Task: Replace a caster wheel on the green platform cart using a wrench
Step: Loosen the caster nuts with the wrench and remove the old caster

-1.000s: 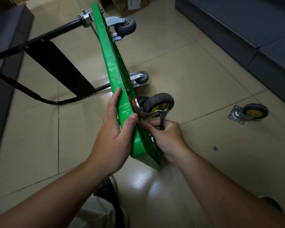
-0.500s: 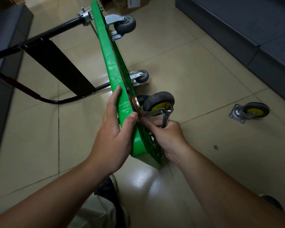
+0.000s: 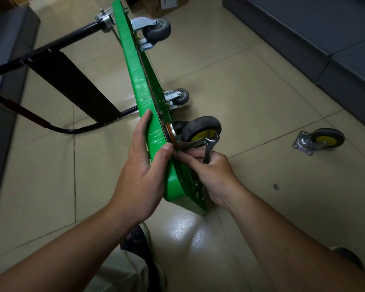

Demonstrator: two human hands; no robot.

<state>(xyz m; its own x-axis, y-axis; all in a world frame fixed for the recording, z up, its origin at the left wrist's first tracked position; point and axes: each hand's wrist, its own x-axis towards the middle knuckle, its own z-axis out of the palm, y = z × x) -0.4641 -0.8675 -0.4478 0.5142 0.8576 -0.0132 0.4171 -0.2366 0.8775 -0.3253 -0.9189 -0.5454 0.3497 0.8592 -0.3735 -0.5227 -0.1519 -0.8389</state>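
Wrench (image 3: 209, 148) swung slightly right beside mounted caster (image 3: 200, 128) | right hand (image 3: 215, 171) curled round handle | left hand (image 3: 143, 171) pinches cart (image 3: 135, 74) edge | judged: fastener being turned, mid-step

Dim indoor light, overhead src; white glare patch on floor (image 3: 188, 228) near cart. Soft shadows, sharp focus, wide-angle bend at edges.

Open floor (image 3: 261, 98) right of the cart (image 3: 135, 76), bar a loose caster (image 3: 318, 141) and small nut (image 3: 274, 186). Left side blocked by the black handle (image 3: 61, 129); dark couch (image 3: 325, 34) walls the far right.
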